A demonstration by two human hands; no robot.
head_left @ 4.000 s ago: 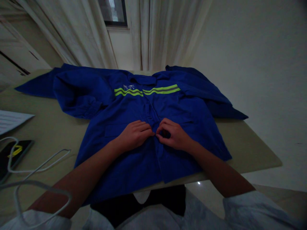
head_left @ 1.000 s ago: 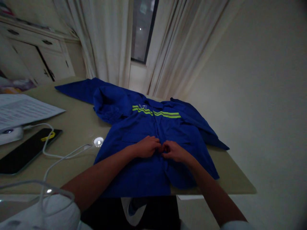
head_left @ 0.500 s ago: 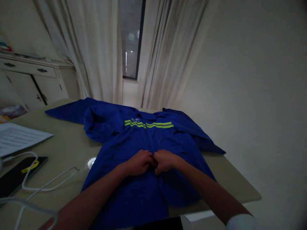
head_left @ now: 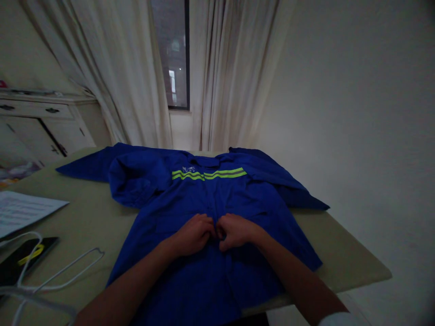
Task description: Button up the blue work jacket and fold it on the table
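Table (head_left: 343, 258) held the blue work jacket (head_left: 199, 197), flat, front up, collar far side, L sleeve (head_left: 136, 179) bunched, R sleeve (head_left: 282, 183) folded back. Front looked closed down to the hands; lower down I couldn't confirm, no buttons visible. L hand (head_left: 194, 235) and R hand (head_left: 236, 232) met at centre front, curled, not spread; couldn't tell if either pinched cloth. Vs 0.5 s earlier: hands about same spot, my view panned slightly R.
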